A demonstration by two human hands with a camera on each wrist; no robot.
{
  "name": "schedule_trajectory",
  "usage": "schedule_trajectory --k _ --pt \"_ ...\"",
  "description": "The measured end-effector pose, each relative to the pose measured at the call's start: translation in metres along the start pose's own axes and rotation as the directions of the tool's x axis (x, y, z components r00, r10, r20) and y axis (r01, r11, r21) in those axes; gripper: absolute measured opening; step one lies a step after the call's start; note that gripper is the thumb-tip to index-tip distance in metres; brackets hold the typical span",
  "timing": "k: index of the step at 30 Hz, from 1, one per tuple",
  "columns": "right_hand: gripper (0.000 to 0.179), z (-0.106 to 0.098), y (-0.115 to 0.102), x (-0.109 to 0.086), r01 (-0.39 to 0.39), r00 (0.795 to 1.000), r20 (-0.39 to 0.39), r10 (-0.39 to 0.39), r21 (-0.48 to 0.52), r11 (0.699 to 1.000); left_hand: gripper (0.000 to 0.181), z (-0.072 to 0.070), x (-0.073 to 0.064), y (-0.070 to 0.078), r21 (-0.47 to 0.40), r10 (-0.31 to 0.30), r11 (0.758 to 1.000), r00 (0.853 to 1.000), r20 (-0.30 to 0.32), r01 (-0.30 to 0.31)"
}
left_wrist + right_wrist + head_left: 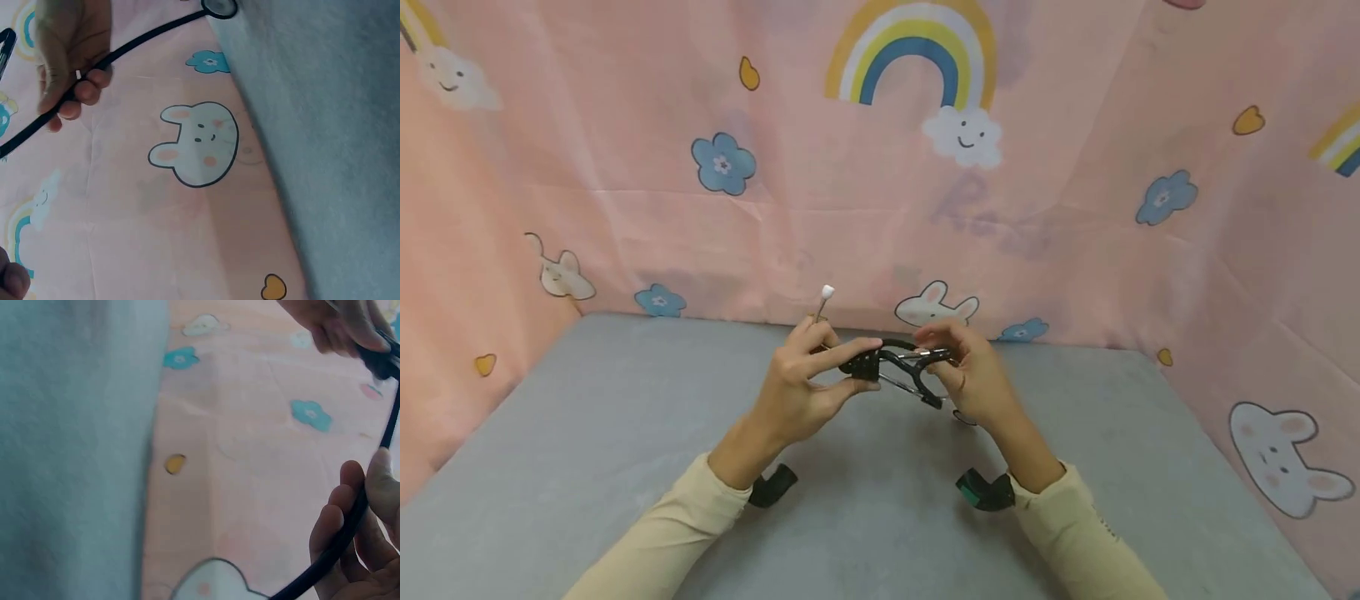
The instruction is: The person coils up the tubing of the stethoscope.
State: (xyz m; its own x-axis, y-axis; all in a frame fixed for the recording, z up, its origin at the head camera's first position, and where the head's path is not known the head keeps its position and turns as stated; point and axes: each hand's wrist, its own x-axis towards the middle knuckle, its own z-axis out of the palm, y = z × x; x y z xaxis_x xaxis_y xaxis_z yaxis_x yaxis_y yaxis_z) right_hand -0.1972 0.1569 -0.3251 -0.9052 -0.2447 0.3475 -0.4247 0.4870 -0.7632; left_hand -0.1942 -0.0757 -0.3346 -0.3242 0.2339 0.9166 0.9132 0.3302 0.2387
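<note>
Black stethoscope [867, 364], held up just below the centre of the frame.
Pinched between thumb and fingers of the left hand [797, 379]; gripped by its tubing [319, 567] in the right hand [979, 379].

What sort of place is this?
Probably a makeshift tabletop recording booth: pink cartoon-print fabric hangs along the back and both sides of a grey-covered table, and a small black device sits by each wrist.
</note>
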Motion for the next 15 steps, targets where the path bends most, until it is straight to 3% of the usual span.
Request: schedule_trajectory --k 3,7,15 --pt "0.022 0.011 0.001 -0.001 -0.057 0.998 0.033 0.057 0.012 0.998 0.046 -0.002 0.001 -0.001 -0.065 -0.109 0.992 0.992 -0.057 0.105" --pt "0.018 0.023 -0.002 -0.002 -0.065 0.997 0.048 0.063 0.027 0.998 0.046 -0.007 0.004 -0.002 -0.12 -0.228 0.969 0.968 -0.11 0.215" --pt "0.023 0.036 -0.014 -0.009 -0.006 0.999 0.053 0.008 -0.034 0.999 0.045 -0.015 0.006 -0.005 -0.093 -0.321 0.947 0.932 -0.169 0.309"
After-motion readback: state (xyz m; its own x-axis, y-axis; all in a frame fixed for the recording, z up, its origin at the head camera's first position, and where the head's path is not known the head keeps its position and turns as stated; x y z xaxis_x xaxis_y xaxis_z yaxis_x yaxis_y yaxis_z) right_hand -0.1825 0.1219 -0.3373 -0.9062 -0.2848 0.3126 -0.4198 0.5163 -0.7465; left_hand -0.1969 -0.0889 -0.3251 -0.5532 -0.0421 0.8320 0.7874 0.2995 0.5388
